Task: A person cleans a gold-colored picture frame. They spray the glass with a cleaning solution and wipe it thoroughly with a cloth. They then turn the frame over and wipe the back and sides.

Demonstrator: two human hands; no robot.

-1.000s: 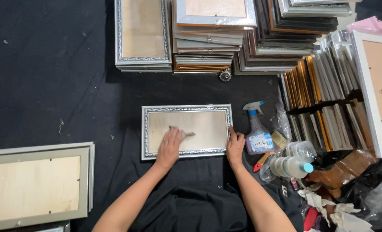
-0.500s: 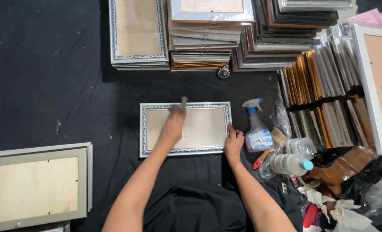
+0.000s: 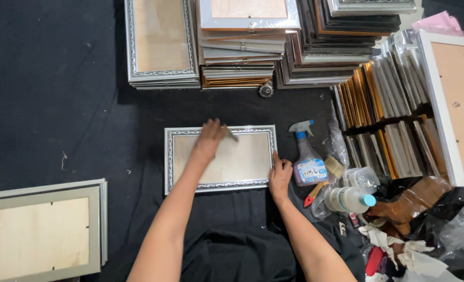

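Observation:
A silver ornate picture frame (image 3: 242,159) lies face down on the black cloth, its pale wooden back showing. My left hand (image 3: 211,137) is over the frame's upper middle, gripping a small thin tool whose tip sticks out to the right near the top edge. My right hand (image 3: 280,175) rests flat on the frame's lower right corner, fingers together, holding nothing.
A spray bottle (image 3: 308,156) with a blue nozzle stands just right of the frame, beside a plastic bottle (image 3: 349,198) and rags. Stacks of frames (image 3: 242,44) line the far side and the right. Another grey frame (image 3: 38,235) lies at the lower left.
My left hand moved from the frame's lower left up and right to its top edge. My right hand stayed on the lower right corner.

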